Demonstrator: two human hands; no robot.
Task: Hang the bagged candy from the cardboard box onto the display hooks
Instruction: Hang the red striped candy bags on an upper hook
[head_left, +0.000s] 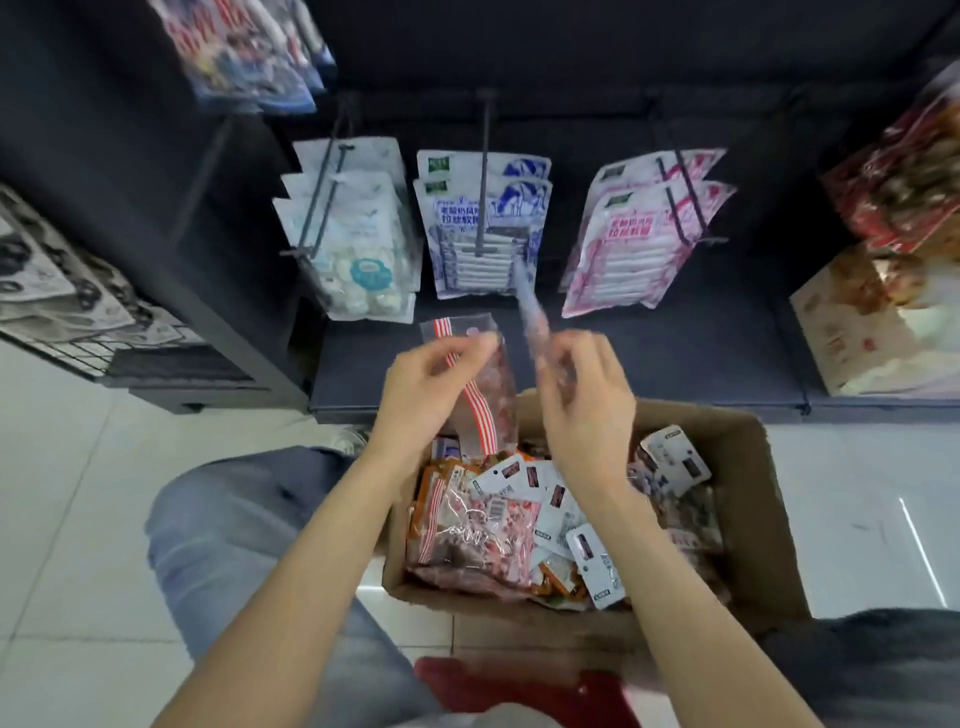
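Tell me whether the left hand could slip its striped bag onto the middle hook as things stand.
Probably yes. The left hand holds the red-striped bag upright just below the middle hook. Only the right hand and its blurred bag rise near the hook's tip, so they may crowd the approach.

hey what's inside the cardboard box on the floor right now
The cardboard box holds a loose pile of clear red-striped candy bags and white-carded packets. Whatever lies beneath that top layer is covered.

2 hands, 2 held candy bags, 1 cardboard box, 3 display hooks.
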